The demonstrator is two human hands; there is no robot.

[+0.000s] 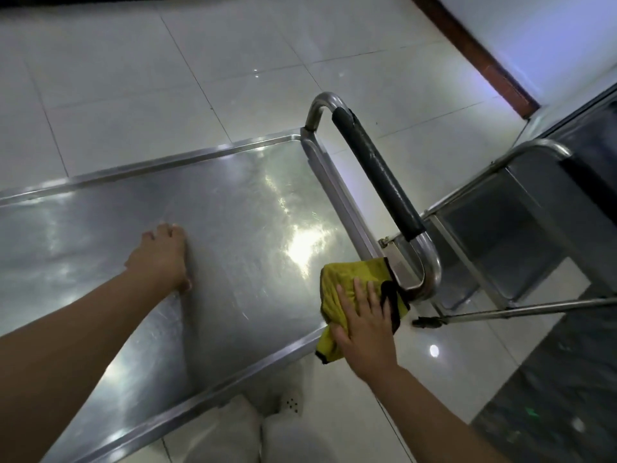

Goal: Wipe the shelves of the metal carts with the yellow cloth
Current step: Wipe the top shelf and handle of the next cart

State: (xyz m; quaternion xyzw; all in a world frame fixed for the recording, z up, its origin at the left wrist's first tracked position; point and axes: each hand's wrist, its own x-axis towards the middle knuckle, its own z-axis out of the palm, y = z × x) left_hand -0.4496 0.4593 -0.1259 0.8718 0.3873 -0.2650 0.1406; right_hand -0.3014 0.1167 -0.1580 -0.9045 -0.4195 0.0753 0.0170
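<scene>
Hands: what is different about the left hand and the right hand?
The right hand presses flat on the yellow cloth at the shelf's corner by the handle; the left hand touches bare metal near the middle of the cart shelf. The right hand's fingers are spread; the left hand's are bunched. Both rest on one shelf.

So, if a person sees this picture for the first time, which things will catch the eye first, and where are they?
The yellow cloth stands out most, pressed by the right hand at the near right corner of the shiny top shelf, beside the black-padded handle. The left hand rests on the shelf's middle, next to a bright glare. A second metal cart stands at the right.
</scene>
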